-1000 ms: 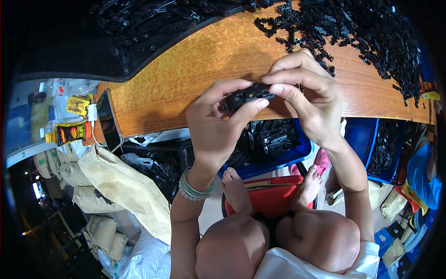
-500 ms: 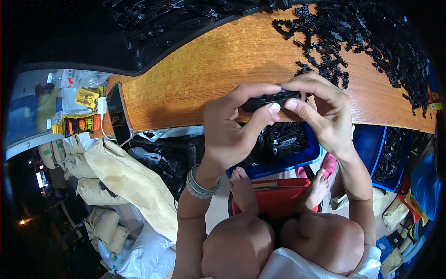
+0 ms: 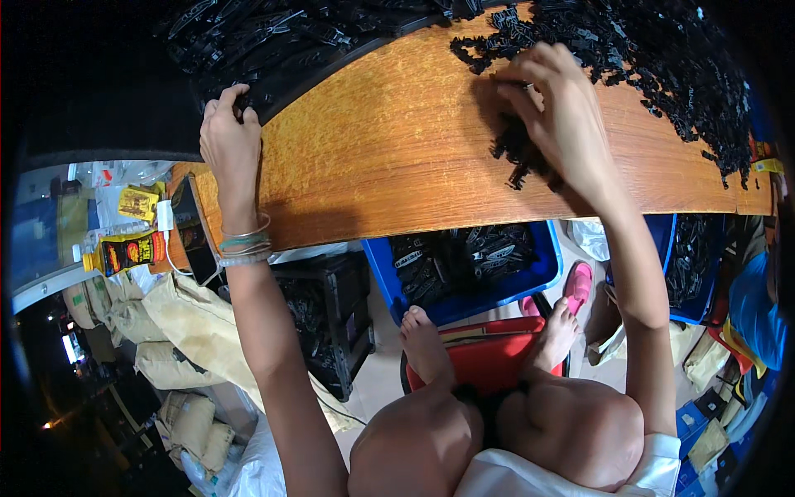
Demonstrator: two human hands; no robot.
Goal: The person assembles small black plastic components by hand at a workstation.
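My left hand [image 3: 232, 137] reaches over the near edge of a large black tray [image 3: 108, 124] at the upper left. Its fingers are bent with a gap between them, and no held part stands out against the dark tray. Long black plastic parts [image 3: 273, 29] lie heaped in that tray. My right hand [image 3: 559, 112] hovers over the wooden table, beside a spread pile of small black plastic clips [image 3: 662, 74]. Thumb and fingers curve toward each other there, smeared by motion; whether they pinch a clip is hidden. A small cluster of clips [image 3: 517, 153] lies below that hand.
A blue bin [image 3: 464, 311] of black parts stands below the table [image 3: 373, 141], with another blue bin [image 3: 671, 257] farther right. A phone [image 3: 197, 236] with a white cable and a yellow-and-black bottle [image 3: 128, 253] are at left. A black crate [image 3: 331, 323] stands under the table.
My hands have parted; they were together holding a long black part. The left moved left to the tray, the right up to the clips. That part is no longer visible between them.
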